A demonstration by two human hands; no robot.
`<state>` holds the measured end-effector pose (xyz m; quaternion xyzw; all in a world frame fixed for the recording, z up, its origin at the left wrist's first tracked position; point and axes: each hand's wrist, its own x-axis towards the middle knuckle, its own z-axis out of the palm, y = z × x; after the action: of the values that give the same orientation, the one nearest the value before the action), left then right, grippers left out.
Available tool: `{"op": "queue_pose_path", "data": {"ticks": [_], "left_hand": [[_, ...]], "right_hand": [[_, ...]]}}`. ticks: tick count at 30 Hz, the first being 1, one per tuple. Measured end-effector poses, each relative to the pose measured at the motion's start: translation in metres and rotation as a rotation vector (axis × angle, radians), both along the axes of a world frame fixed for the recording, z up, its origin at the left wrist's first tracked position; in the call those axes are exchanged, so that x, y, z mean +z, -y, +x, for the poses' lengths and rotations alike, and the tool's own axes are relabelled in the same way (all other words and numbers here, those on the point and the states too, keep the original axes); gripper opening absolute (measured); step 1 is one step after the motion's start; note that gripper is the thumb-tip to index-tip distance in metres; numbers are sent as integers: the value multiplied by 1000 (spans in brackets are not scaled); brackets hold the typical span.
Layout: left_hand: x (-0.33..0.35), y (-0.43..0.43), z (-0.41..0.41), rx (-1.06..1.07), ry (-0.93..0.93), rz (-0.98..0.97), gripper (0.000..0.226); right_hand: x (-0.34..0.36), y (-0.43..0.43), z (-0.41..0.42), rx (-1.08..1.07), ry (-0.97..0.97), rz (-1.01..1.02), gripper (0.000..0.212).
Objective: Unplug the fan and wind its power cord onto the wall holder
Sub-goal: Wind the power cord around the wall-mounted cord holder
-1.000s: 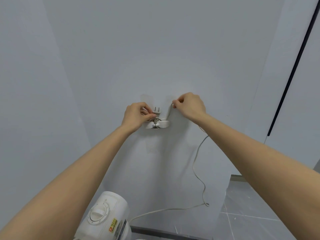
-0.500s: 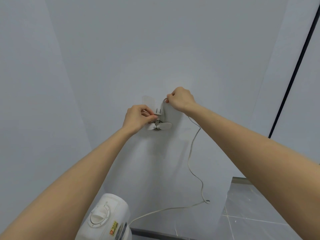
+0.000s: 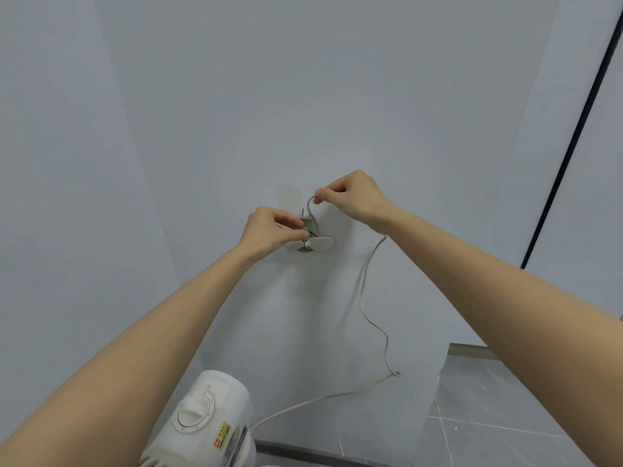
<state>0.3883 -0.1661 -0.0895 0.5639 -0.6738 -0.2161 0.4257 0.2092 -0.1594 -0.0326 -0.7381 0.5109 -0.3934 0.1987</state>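
Plug (image 3: 306,220) is out, winding begun.
Fan (image 3: 209,423) sits far below both grips, bottom cut off. Power cord (image 3: 362,298): soft, light, bendy; R hand (image 3: 354,195) pinches a loop of it, rest hangs down to fan. Grab close to loop. L hand (image 3: 269,230), just below-left, pinches plug right above wall holder (image 3: 318,243). Wraps hidden behind L hand.

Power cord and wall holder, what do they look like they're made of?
Power cord: probably a flexible rubber or PVC sheath, matte pale grey; it hangs in soft curves. Wall holder: likely hard plastic, smooth white; its rounded wing looks rigid and moulded.
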Motion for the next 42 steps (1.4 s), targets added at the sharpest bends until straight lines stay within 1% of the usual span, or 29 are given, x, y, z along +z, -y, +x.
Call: {"op": "queue_pose_path", "data": {"ticks": [3, 6, 9, 11, 13, 16, 19, 21, 25, 29, 33, 37, 39, 42], "left_hand": [[3, 0, -4, 50, 64, 2, 30], [6, -1, -10, 116, 106, -4, 36], [11, -5, -17, 213, 218, -37, 50], [13, -6, -22, 237, 281, -55, 46], [16, -7, -24, 243, 287, -46, 40], [15, -6, -20, 229, 252, -4, 38], [12, -3, -12, 150, 104, 77, 35], [9, 0, -7, 112, 32, 99, 32], [6, 1, 2, 126, 30, 74, 25], [6, 3, 3, 87, -1, 137, 19], [6, 7, 4, 18, -29, 173, 21], [5, 8, 6, 0, -38, 145, 19], [7, 8, 4, 4, -59, 124, 16], [11, 6, 1, 10, -74, 123, 14]], "right_hand": [[-1, 0, -1, 28, 67, 52, 22], [-2, 2, -5, 52, 81, 63, 23], [-2, 2, -8, 79, 95, 78, 23], [-3, 1, -7, 94, 83, 91, 24], [-4, 0, -7, 93, 59, 95, 24], [-2, -5, -9, 73, 59, 109, 24], [-3, -13, -11, 48, 53, 116, 27], [-8, -18, -11, 70, 72, 142, 28], [-24, -22, -11, 152, 122, 262, 22], [-42, -21, -14, 194, 133, 307, 24], [-45, -17, -16, 176, 175, 238, 26], [-40, -11, -16, 108, 160, 76, 24], [-37, -8, -16, 76, 134, -2, 24], [-35, -6, -11, 45, 62, -35, 23]]}}
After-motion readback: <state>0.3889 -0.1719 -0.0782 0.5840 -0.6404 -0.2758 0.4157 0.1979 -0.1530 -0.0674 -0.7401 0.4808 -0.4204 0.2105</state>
